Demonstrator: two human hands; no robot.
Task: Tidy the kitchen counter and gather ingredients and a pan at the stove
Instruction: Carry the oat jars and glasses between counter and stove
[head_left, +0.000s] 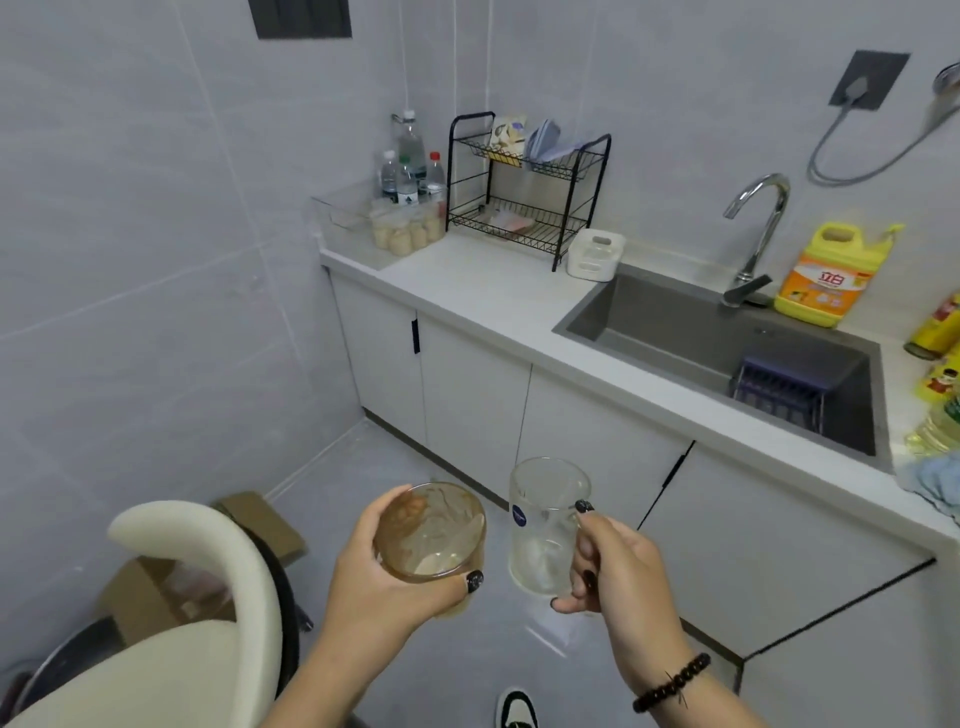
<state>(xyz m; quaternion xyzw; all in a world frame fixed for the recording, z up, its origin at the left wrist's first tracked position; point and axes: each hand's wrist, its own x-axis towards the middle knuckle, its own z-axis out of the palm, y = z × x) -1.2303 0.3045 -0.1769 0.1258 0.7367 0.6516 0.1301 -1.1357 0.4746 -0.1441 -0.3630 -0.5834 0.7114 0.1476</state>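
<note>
Counter (498, 291) runs from the far left corner toward the near right, white, with pale cabinets (467, 395) below it. Set into it on the right is a grey sink (675, 332), a dark rack (779, 389) lying inside at its right end and a chrome tap (761, 218) rising behind. A cream chair (171, 613) fills the lower left, with cardboard boxes (260, 525) on the floor behind it. At the counter's far end stands a black two-tier wire shelf (524, 192), and left of that a clear bin (363, 213) holding water bottles (410, 161) and small pale jars. A yellow detergent jug (826, 275) sits just right of the tap; a white caddy (595, 254) sits between shelf and sink.

Both hands are out over the floor, in front of the cabinets and short of the counter. The left hand (374, 577) wraps round a brown-smeared glass (431, 535), thumb across its near side. The right hand (613, 566) grips a clear mug (545, 525) by the handle, fingers curled through it; a blue label shows on the mug's side. The two vessels are just beside each other, apart. A dark bead bracelet (670, 683) circles the right wrist.
</note>
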